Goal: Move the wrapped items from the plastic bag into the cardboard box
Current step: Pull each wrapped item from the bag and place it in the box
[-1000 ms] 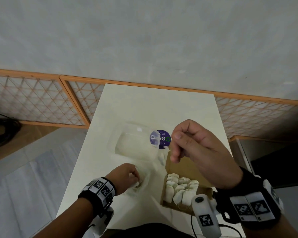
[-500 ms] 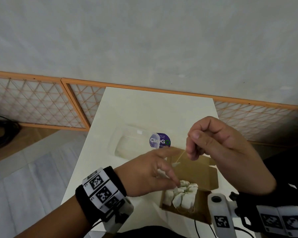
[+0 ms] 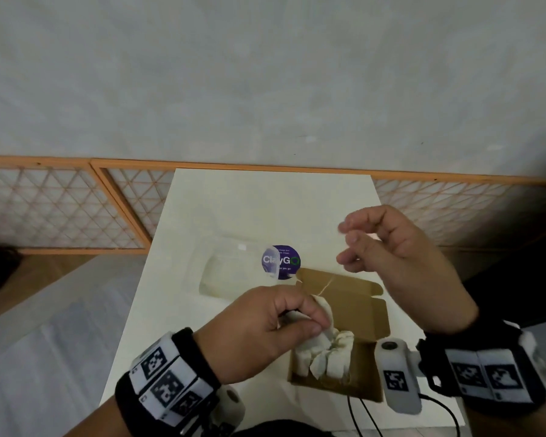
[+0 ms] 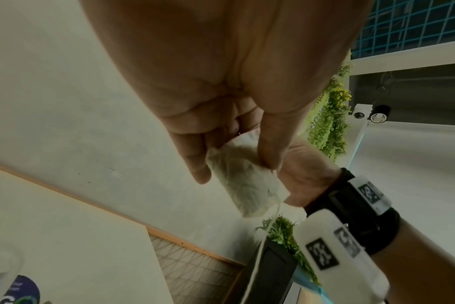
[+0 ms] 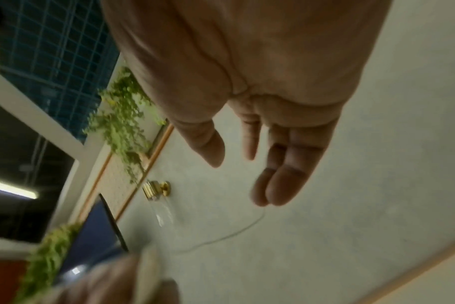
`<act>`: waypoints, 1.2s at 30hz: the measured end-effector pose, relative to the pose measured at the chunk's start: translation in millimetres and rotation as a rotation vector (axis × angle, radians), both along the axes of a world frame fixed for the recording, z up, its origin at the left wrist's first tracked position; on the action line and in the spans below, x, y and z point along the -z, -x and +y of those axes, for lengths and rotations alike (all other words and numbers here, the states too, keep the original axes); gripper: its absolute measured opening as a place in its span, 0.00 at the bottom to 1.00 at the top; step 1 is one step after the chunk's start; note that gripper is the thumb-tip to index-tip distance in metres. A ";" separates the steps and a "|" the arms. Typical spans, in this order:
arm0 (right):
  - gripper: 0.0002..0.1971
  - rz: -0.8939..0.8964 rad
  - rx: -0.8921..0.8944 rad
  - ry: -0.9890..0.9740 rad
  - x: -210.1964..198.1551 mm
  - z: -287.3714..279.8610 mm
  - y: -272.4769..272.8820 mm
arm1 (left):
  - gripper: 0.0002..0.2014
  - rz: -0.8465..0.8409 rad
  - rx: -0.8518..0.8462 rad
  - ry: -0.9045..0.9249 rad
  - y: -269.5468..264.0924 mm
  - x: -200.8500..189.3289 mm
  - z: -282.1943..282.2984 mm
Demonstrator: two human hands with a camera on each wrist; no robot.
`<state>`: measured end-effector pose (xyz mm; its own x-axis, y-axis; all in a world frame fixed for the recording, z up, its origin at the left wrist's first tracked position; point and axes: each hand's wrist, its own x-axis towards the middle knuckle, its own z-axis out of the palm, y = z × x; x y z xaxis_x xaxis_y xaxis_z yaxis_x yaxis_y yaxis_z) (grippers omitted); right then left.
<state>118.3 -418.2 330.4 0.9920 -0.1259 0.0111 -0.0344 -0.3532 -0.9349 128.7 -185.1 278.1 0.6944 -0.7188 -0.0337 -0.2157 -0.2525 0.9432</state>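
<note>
From the head view your left hand (image 3: 259,329) pinches a wrapped item (image 3: 323,310) over the cardboard box (image 3: 344,313) on the bench (image 3: 265,200), beside the plastic bag (image 3: 234,269) and a purple "ClayGo" sticker (image 3: 281,261); the left wrist view shows its string (image 4: 257,261) dangling; the right wrist view shows your right hand (image 5: 260,115) loose, its grip wide and empty.

A purple sticker (image 3: 281,261) lies on the white table (image 3: 265,209); a lattice fence (image 3: 60,206) and grey wall (image 3: 265,74) stand beyond.
</note>
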 end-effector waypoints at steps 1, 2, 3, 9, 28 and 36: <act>0.14 0.019 0.031 0.112 6.8 -0.6 0.9 | 0.05 0.001 -0.010 0.002 -0.2 0.8 0.6; 0.18 0.033 0.048 0.206 12.2 -0.6 2.5 | 0.05 0.005 -0.018 0.003 -0.6 1.7 1.1; 0.20 0.041 0.047 0.255 14.2 1.0 5.5 | 0.05 0.006 -0.024 0.007 -1.0 2.9 1.2; 0.07 0.122 -0.294 0.124 30.2 20.3 26.9 | 0.05 0.004 -0.048 0.048 -2.5 11.6 -0.8; 0.12 0.157 -0.056 -0.154 74.5 23.9 22.3 | 0.10 0.563 -0.420 0.334 -23.1 56.2 -28.5; 0.07 0.255 -0.042 -0.251 106.4 13.4 21.0 | 0.06 0.591 -0.391 0.311 -29.4 76.6 -52.0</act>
